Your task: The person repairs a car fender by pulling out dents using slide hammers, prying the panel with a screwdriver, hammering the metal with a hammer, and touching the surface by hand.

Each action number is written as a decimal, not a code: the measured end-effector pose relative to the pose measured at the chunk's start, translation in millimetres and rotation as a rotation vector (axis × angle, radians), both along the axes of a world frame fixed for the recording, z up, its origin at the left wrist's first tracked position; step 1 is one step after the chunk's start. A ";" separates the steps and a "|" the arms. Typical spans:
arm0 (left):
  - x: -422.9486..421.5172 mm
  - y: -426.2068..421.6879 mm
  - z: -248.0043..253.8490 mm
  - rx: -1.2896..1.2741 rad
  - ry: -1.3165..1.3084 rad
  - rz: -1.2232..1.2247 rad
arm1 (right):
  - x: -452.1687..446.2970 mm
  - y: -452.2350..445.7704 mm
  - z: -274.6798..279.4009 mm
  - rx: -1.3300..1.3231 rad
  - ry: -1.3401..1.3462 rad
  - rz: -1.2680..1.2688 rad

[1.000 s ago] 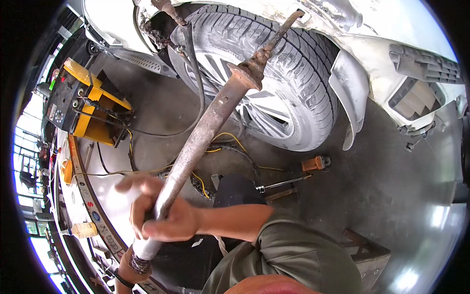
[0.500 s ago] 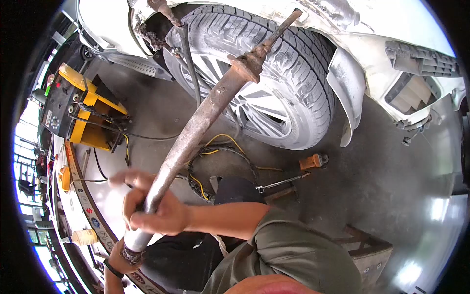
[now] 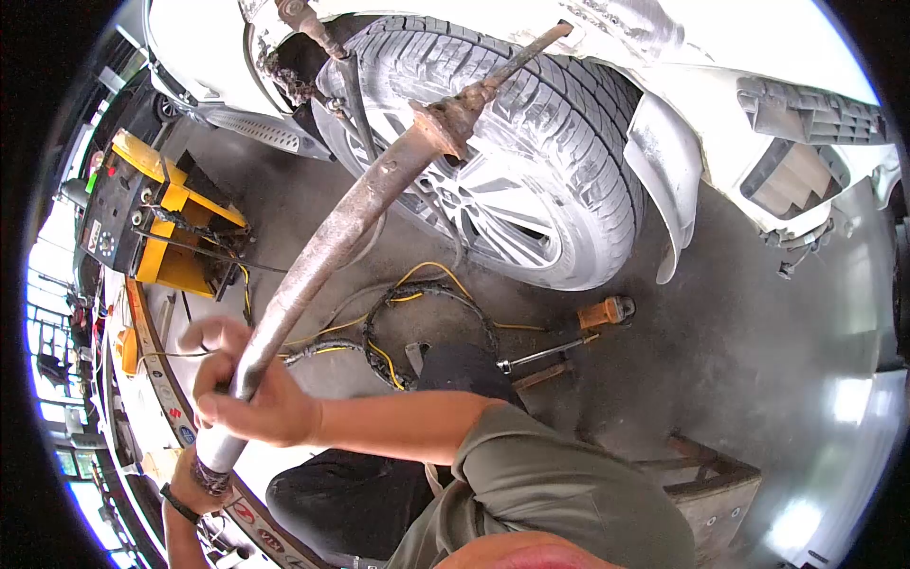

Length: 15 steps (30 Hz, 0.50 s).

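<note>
A long metal pipe [image 3: 313, 268] slants from lower left to upper right, its lower part shiny and its upper part brown with rust. Near the top it carries a rusty flange [image 3: 441, 128] and a thinner rod that reaches past the tire. My right hand [image 3: 261, 403] is around the lower part of the pipe, with the index finger raised and blurred. Below it, my left hand [image 3: 192, 486], with a dark band on the wrist, is closed at the pipe's bottom end; its fingers are partly hidden behind the pipe.
A wheel with a worn tire [image 3: 592, 190] stands under the white car body [image 3: 777, 43]. Black and yellow cables [image 3: 431, 284] lie coiled on the floor near an orange power tool [image 3: 607, 311] and a ratchet [image 3: 550, 354]. A black-and-yellow machine [image 3: 171, 213] stands left; a stool [image 3: 716, 488] is behind right.
Both hands and the pipe have shifted left and slightly down. The flange has moved left across the wheel, and the right index finger is still blurred.
</note>
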State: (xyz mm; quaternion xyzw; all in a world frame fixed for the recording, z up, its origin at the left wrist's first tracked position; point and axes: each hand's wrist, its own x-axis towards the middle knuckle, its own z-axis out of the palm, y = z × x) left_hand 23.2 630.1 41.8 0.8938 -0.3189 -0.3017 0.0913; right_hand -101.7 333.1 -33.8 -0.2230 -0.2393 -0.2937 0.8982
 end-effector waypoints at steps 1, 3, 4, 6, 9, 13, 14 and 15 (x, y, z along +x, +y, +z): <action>10.0 7.0 2.2 0.029 0.023 0.012 | 4.2 -11.4 2.9 0.077 -0.088 -0.042; 14.8 13.5 5.8 -0.018 -0.053 -0.030 | 5.5 -56.2 8.3 0.092 -0.219 -0.041; 20.8 20.9 3.7 -0.022 -0.115 -0.089 | 2.2 -69.1 11.8 0.159 -0.257 -0.073; 28.1 22.2 5.7 -0.013 -0.153 -0.138 | 4.5 -59.3 12.3 0.268 -0.250 -0.128; 22.6 -1.2 22.1 0.161 -0.051 -0.081 | 13.9 10.9 5.8 0.143 -0.075 -0.140; 22.3 -18.6 32.2 0.178 -0.057 -0.027 | 22.6 30.4 13.7 0.096 0.035 0.005; 21.8 -25.6 34.5 0.167 -0.092 -0.024 | 25.6 30.9 14.0 0.159 -0.053 -0.001; 21.4 -33.0 36.7 0.157 -0.127 -0.021 | 30.6 25.8 14.2 0.124 -0.058 -0.042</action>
